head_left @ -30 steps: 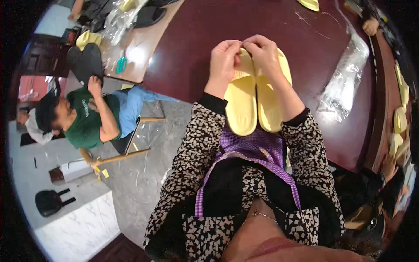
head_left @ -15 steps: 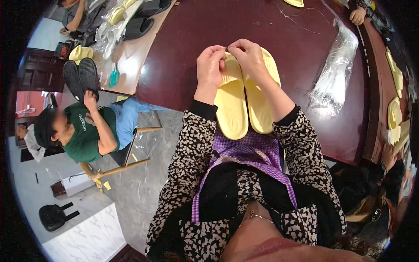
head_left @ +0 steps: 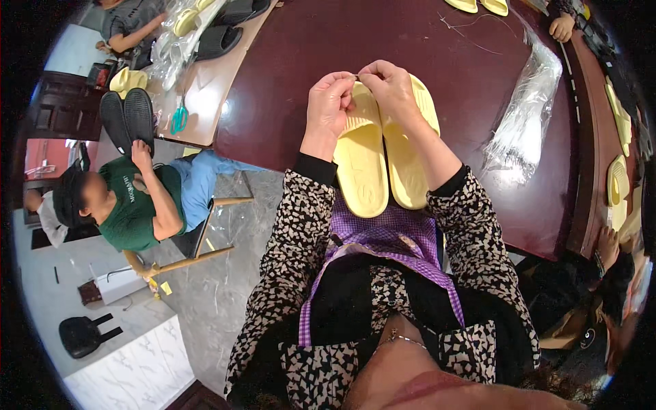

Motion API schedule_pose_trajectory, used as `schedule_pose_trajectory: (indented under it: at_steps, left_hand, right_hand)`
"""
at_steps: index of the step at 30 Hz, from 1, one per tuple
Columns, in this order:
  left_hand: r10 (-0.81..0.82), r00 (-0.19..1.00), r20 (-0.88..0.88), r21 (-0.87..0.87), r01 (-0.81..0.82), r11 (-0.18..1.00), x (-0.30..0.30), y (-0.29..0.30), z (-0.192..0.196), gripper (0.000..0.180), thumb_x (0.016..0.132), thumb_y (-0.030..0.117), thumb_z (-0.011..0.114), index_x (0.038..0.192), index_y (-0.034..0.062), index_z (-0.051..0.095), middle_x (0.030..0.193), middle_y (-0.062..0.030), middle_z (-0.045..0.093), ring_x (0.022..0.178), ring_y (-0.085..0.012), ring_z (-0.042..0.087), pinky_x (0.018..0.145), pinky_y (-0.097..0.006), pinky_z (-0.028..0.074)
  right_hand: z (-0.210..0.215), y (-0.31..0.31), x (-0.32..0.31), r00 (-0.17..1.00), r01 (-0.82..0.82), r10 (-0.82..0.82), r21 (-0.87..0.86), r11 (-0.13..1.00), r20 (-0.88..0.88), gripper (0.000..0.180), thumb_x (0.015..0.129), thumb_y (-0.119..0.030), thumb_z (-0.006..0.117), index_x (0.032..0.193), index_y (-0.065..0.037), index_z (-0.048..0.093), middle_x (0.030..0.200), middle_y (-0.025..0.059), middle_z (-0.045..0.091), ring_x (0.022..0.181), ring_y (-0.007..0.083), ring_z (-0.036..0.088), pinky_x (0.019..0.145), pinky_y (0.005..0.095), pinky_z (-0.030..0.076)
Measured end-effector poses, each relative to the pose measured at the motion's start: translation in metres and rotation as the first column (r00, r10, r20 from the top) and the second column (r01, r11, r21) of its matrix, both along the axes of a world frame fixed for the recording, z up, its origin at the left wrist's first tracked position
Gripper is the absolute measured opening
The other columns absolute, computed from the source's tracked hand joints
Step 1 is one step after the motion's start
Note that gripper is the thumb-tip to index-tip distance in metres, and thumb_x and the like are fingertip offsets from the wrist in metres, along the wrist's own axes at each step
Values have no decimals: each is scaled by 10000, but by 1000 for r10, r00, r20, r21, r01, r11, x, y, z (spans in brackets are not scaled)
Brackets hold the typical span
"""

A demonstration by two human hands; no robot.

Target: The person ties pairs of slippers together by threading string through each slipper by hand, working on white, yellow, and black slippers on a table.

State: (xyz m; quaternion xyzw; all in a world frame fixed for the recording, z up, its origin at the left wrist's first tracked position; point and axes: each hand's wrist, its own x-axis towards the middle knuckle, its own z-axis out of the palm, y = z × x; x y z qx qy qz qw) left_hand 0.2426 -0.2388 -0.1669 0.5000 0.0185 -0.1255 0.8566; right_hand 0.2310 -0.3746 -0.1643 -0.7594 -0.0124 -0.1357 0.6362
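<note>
A pair of pale yellow slide slippers lies side by side, heels toward me, at the table's near edge: the left slipper and the right slipper. Above the left slipper's toe, my left hand is closed in a pinch. My right hand pinches right beside it, its wrist crossing over the right slipper's strap. The fingertips of both hands meet at something small and thin that I cannot make out.
On the dark red table lies a bundle of clear plastic strands at the right. More yellow slippers are at the far edge. Teal scissors rest on the left table. A seated person holds black slippers; others sit around.
Both my hands keep their pinch in nearly the same place. A second yellow slipper has come into view at the far edge. The person at the far left top has shifted an arm.
</note>
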Motion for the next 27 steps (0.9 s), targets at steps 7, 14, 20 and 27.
schedule_pose_trajectory:
  at_steps: [7, 14, 20, 27]
  left_hand:
    - [-35, 999, -17, -47, 34, 998, 8, -1, -3, 44, 811, 40, 609, 854, 49, 608, 622, 44, 494, 491, -42, 384, 470, -218, 320]
    - [105, 994, 4, -39, -105, 994, 1, -4, 7, 45, 798, 60, 594, 837, 56, 615, 667, 17, 535, 541, -72, 467, 467, -221, 360]
    - [-31, 722, 691, 278, -225, 934, -2, -3, -20, 37, 825, 71, 565, 835, 48, 593, 681, -1, 521, 548, -76, 469, 458, -227, 366]
    - [-8, 996, 86, 112, -2, 994, -11, 0, 1, 33, 843, 85, 562, 838, 68, 590, 648, 17, 490, 534, -65, 449, 454, -222, 354]
  right_hand:
    - [0, -3, 5, 999, 13, -12, -28, 1000, 30, 141, 790, -103, 593, 840, 18, 647, 743, 96, 640, 664, 141, 573, 622, 280, 470]
    - [-2, 3, 11, 990, 24, -1, -169, 985, 138, 128, 770, -65, 563, 829, 16, 643, 787, 131, 638, 746, 226, 617, 678, 317, 483]
    - [-10, -5, -2, 990, 37, -7, -214, 976, 138, 120, 799, -95, 569, 821, 14, 615, 750, 65, 613, 718, 130, 558, 661, 274, 456]
    - [-13, -1, 2, 994, -34, 49, -162, 986, 95, 124, 828, -80, 551, 842, 29, 609, 765, 64, 610, 727, 137, 554, 668, 271, 450]
